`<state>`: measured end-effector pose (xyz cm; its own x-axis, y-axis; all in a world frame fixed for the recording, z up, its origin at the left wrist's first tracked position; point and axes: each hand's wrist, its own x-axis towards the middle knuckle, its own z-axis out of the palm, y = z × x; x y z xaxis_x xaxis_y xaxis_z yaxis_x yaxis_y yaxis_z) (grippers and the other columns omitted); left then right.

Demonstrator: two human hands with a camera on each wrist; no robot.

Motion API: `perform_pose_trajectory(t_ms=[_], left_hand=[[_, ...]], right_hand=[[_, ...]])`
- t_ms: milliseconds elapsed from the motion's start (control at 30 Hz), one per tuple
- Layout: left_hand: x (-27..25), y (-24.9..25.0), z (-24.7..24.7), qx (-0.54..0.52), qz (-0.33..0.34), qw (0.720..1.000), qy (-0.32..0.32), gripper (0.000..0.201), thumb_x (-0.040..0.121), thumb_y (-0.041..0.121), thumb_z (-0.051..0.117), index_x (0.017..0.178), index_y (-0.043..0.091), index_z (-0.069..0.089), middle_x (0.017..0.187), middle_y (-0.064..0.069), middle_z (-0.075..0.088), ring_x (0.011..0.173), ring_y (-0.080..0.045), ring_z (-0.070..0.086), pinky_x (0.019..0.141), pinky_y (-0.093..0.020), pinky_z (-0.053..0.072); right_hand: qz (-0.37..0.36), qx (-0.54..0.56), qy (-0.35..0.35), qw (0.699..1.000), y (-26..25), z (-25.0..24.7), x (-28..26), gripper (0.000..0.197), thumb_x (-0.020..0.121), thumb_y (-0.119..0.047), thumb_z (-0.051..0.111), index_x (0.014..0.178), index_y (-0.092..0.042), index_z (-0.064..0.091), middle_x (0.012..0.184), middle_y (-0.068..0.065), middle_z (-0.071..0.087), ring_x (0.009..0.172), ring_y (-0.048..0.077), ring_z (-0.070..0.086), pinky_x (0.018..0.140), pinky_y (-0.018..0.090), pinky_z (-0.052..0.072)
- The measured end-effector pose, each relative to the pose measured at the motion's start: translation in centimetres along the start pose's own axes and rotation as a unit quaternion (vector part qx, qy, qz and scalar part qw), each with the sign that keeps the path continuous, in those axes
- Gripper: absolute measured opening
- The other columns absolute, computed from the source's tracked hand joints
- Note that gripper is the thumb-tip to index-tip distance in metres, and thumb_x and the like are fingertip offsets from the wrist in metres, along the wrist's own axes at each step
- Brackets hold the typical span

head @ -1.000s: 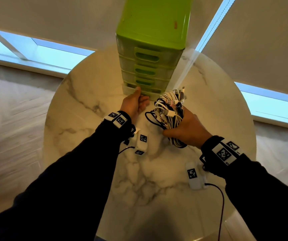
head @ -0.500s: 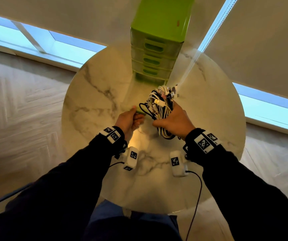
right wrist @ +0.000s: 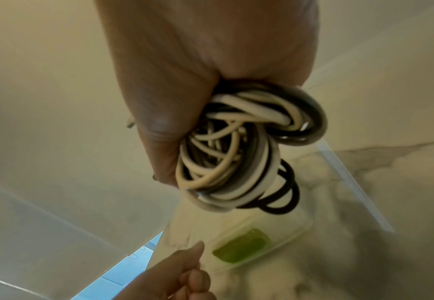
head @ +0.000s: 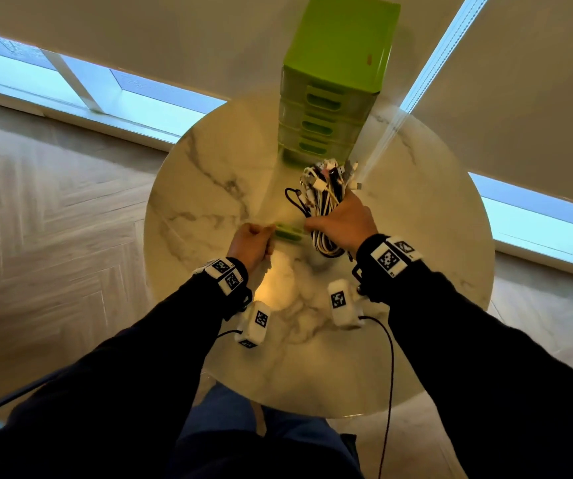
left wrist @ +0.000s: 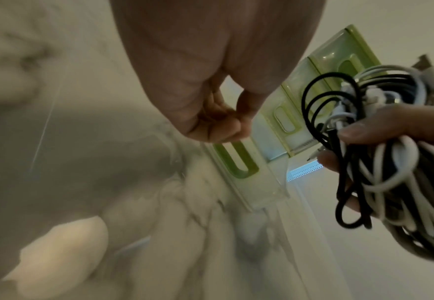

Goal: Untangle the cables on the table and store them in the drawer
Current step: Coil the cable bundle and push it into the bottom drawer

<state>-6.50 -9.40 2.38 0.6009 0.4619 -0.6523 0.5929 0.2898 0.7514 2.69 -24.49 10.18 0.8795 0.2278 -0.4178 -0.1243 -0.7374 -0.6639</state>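
Observation:
A green drawer unit point(head: 333, 98) stands at the far side of the round marble table point(head: 202, 188). Its bottom drawer point(head: 290, 233) is clear plastic with a green handle and is drawn far out toward me. My left hand point(head: 252, 242) curls its fingers point(left wrist: 218, 125) on the drawer front at the handle slot point(left wrist: 236, 160). My right hand point(head: 342, 223) grips a bundle of white and black cables point(head: 323, 191) just right of the drawer and above it. The bundle's coils point(right wrist: 236, 158) hang below the fist, above the drawer front point(right wrist: 241, 245).
The table edge runs close to my body. Two white tagged boxes point(head: 255, 323) point(head: 342, 302) hang from my wrists over the marble, each with a thin black lead. Low windows and wooden floor surround the table.
My left hand has drawn the bottom drawer out toward me, away from the unit. My right hand has kept the cable bundle and come back alongside it. The view has pulled back.

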Motion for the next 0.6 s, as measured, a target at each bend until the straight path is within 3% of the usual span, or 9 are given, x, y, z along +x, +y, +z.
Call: perform_pose_trajectory(t_ms=[100, 167, 233, 333, 400, 500, 600], left_hand=[[1.0, 1.4, -1.3, 0.036, 0.037, 0.997, 0.055, 0.034, 0.089, 0.032, 0.073, 0.103, 0.012, 0.05, 0.083, -0.009, 0.059, 0.057, -0.016, 0.051, 0.05, -0.024, 0.044], [1.5, 2.3, -1.7, 0.02, 0.049, 0.998, 0.038, 0.039, 0.088, 0.026, 0.076, 0.114, 0.01, 0.05, 0.089, -0.009, 0.056, 0.057, -0.01, 0.053, 0.043, -0.015, 0.041], [1.4, 3.1, -2.0, 0.021, 0.063, 0.998, -0.003, 0.035, 0.091, 0.013, 0.073, 0.119, 0.006, 0.052, 0.08, -0.007, 0.051, 0.044, 0.001, 0.051, 0.038, -0.011, 0.037], [2.1, 3.2, -2.6, 0.041, 0.073, 0.995, -0.047, 0.029, 0.092, 0.001, 0.068, 0.118, 0.003, 0.057, 0.069, -0.004, 0.043, 0.035, 0.004, 0.044, 0.04, -0.009, 0.037], [3.1, 2.9, -3.0, 0.044, 0.069, 0.995, -0.062, 0.025, 0.091, -0.001, 0.068, 0.114, 0.003, 0.058, 0.064, -0.004, 0.04, 0.036, 0.002, 0.044, 0.043, -0.012, 0.04], [4.8, 2.3, -3.5, 0.07, 0.067, 0.993, -0.068, 0.021, 0.087, 0.01, 0.076, 0.102, 0.014, 0.061, 0.058, 0.004, 0.041, 0.046, -0.007, 0.044, 0.055, -0.025, 0.044], [5.6, 1.6, -3.8, 0.07, 0.059, 0.992, -0.085, 0.022, 0.084, 0.019, 0.08, 0.094, 0.026, 0.062, 0.051, 0.013, 0.041, 0.061, -0.021, 0.044, 0.063, -0.037, 0.043]], right_hand=[[0.053, -0.007, 0.014, 0.998, -1.5, 1.5, 2.8, 0.079, 0.051, -0.05, 0.084, 0.119, -0.021, 0.058, 0.113, 0.003, 0.066, 0.106, 0.025, 0.062, 0.088, 0.036, 0.055], [0.09, -0.027, -0.005, 0.996, -2.5, 2.5, 4.6, 0.069, 0.055, -0.048, 0.085, 0.111, -0.015, 0.062, 0.108, 0.006, 0.067, 0.101, 0.025, 0.062, 0.077, 0.032, 0.054], [0.113, -0.058, -0.028, 0.991, -3.0, 3.8, 5.9, 0.064, 0.061, -0.05, 0.084, 0.107, -0.011, 0.065, 0.108, 0.008, 0.068, 0.099, 0.025, 0.063, 0.07, 0.03, 0.051], [0.147, -0.066, -0.023, 0.987, -2.8, 5.6, 7.8, 0.094, 0.062, -0.054, 0.084, 0.134, -0.006, 0.049, 0.132, 0.012, 0.058, 0.121, 0.03, 0.056, 0.094, 0.034, 0.051], [0.167, -0.036, -0.024, 0.985, -2.9, 6.0, 8.7, 0.101, 0.065, -0.051, 0.085, 0.142, -0.005, 0.038, 0.14, 0.01, 0.051, 0.128, 0.03, 0.051, 0.096, 0.032, 0.048], [0.185, 0.02, -0.028, 0.982, -3.7, 6.3, 10.1, 0.09, 0.062, -0.044, 0.086, 0.136, -0.009, 0.049, 0.135, 0.007, 0.056, 0.12, 0.027, 0.057, 0.091, 0.029, 0.05], [0.198, 0.074, -0.021, 0.977, -4.0, 7.0, 10.4, 0.084, 0.049, -0.044, 0.087, 0.121, -0.012, 0.057, 0.129, 0.004, 0.061, 0.11, 0.023, 0.061, 0.094, 0.037, 0.054]])
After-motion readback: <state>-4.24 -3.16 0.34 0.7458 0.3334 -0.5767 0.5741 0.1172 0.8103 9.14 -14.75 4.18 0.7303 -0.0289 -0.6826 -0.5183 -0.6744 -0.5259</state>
